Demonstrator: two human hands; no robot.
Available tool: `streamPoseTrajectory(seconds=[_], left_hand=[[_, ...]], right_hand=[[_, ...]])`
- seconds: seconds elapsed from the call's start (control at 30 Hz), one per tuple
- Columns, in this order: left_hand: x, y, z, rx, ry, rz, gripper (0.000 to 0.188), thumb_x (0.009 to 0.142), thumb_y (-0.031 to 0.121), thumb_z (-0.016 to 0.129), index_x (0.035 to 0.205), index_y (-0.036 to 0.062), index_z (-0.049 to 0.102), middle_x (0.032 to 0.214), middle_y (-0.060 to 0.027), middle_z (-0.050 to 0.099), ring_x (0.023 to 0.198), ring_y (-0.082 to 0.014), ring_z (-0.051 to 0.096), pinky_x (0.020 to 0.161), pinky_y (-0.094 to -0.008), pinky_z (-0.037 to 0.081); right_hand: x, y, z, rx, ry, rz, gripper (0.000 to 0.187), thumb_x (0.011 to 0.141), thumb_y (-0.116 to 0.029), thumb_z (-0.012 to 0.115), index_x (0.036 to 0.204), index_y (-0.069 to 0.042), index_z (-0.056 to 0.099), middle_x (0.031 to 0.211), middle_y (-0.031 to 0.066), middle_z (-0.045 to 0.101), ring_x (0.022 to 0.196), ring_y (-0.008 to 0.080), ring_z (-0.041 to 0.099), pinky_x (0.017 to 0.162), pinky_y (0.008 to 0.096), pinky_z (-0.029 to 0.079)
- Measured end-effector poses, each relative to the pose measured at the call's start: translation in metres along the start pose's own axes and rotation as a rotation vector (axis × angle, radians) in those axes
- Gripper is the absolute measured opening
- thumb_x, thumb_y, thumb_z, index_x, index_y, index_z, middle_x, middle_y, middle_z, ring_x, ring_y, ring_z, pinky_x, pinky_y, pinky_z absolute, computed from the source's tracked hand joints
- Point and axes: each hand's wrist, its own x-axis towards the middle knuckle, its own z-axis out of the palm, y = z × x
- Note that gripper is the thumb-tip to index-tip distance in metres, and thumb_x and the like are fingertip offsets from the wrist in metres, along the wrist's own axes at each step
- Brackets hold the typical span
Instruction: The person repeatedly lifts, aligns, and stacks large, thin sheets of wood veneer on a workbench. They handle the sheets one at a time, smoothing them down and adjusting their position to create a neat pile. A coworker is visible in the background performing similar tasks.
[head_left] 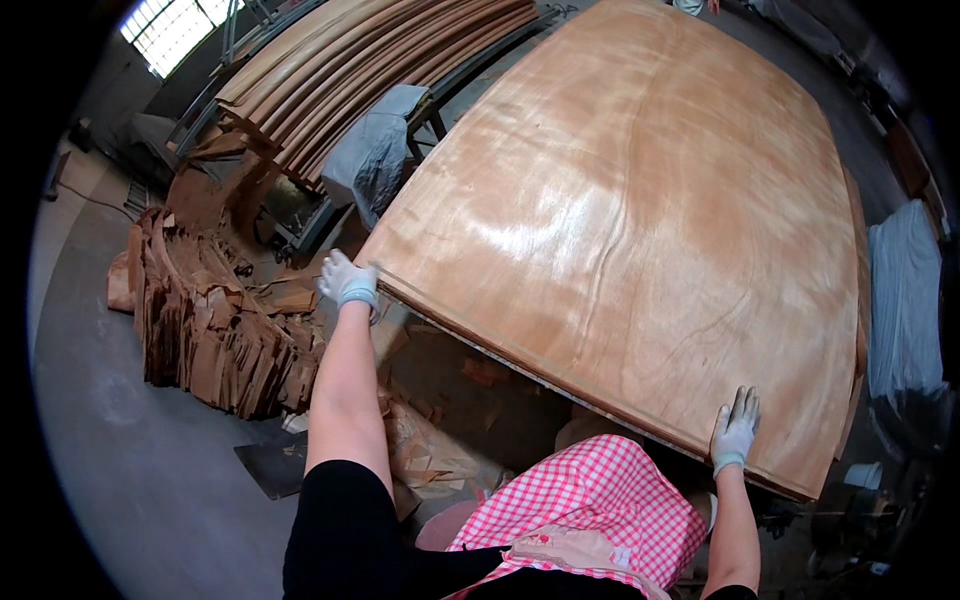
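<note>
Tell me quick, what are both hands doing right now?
Left hand: at the wooden sheet's near left corner; whether it grips can't be told.
Right hand: open, fingers extended, on the sheet near its right corner.

The veneer sheet (650, 210) is honey-tan with wavy grain, the apron (590, 500) pink-and-white checked, the gloves (735, 437) whitish grey.

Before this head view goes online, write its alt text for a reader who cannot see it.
A large, shiny wood sheet dominates, with a person's gloved left hand at its near left corner and gloved right hand on top toward the near right corner. A pile of brown wood scraps lies to the left, stacked curved sheets beyond.
</note>
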Motion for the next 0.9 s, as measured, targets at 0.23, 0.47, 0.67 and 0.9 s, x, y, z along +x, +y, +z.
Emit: streamPoseTrajectory(seconds=[0.23, 0.47, 0.67, 0.9], left_hand=[[0.006, 0.011, 0.020, -0.194, 0.593, 0.483, 0.072, 0.095, 0.047, 0.045, 0.145, -0.0027, 0.030, 0.152, -0.0204, 0.031, 0.142, -0.0314, 0.026, 0.117, -0.0447, 0.014], [-0.017, 0.042, 0.071, 0.124, 0.114, 0.587, 0.060, 0.097, 0.048, 0.035, 0.141, 0.0081, 0.045, 0.149, -0.0167, 0.038, 0.137, -0.0310, 0.037, 0.113, -0.0429, 0.024], [-0.022, 0.057, 0.036, 0.384, -0.054, 0.518, 0.063, 0.098, 0.049, 0.032, 0.147, 0.0090, 0.035, 0.153, -0.0192, 0.030, 0.141, -0.0332, 0.029, 0.115, -0.0468, 0.020], [-0.269, 0.154, 0.027, 0.260, 0.234, 1.040, 0.070, 0.093, 0.040, 0.044, 0.147, -0.0021, 0.027, 0.155, -0.0238, 0.022, 0.144, -0.0386, 0.019, 0.118, -0.0506, 0.010]], right_hand=[[0.000, -0.003, 0.002, 0.005, -0.016, 0.002, 0.059, 0.097, -0.032, 0.043, 0.148, -0.007, 0.031, 0.154, 0.0215, 0.024, 0.142, 0.0382, 0.021, 0.117, 0.0481, 0.012], [-0.001, 0.007, 0.002, -0.031, -0.038, -0.008, 0.059, 0.096, -0.031, 0.045, 0.148, -0.007, 0.031, 0.154, 0.0207, 0.024, 0.143, 0.0367, 0.021, 0.118, 0.0476, 0.011], [0.002, 0.000, 0.006, -0.026, -0.045, 0.017, 0.060, 0.096, -0.039, 0.044, 0.147, -0.008, 0.034, 0.154, 0.0190, 0.026, 0.143, 0.0356, 0.022, 0.118, 0.0475, 0.012], [-0.002, 0.011, 0.004, -0.003, 0.042, 0.015, 0.059, 0.095, -0.040, 0.044, 0.146, -0.010, 0.036, 0.153, 0.0187, 0.029, 0.142, 0.0352, 0.025, 0.117, 0.0492, 0.014]])
